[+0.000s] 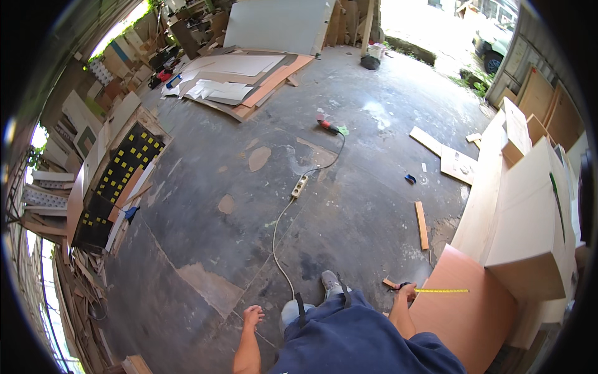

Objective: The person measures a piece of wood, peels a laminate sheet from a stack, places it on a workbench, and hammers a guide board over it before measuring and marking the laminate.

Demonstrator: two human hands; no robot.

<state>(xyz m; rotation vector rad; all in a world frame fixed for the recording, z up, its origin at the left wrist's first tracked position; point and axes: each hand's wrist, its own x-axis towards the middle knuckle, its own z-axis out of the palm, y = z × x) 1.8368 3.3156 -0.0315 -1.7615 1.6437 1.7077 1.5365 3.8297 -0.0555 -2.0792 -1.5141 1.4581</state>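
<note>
My right hand (407, 292) is closed around a dark tape measure (396, 287). Its yellow blade (442, 291) sticks out to the right, over a reddish-brown board (462, 311) at my right side. Whether the blade touches the board, I cannot tell. By my left side, above the grey floor, hangs my left hand (253, 315) with loosely bent fingers and nothing in it. Just beyond the right hand lies a small piece of wood (389, 282).
A cable runs across the floor from my feet to a power strip (299, 186) and a red power tool (326, 124). Wooden boxes (529, 218) line the right. Sheets (243, 81) are piled ahead; a black board with yellow squares (128, 165) leans left. A wood strip (422, 225) lies ahead right.
</note>
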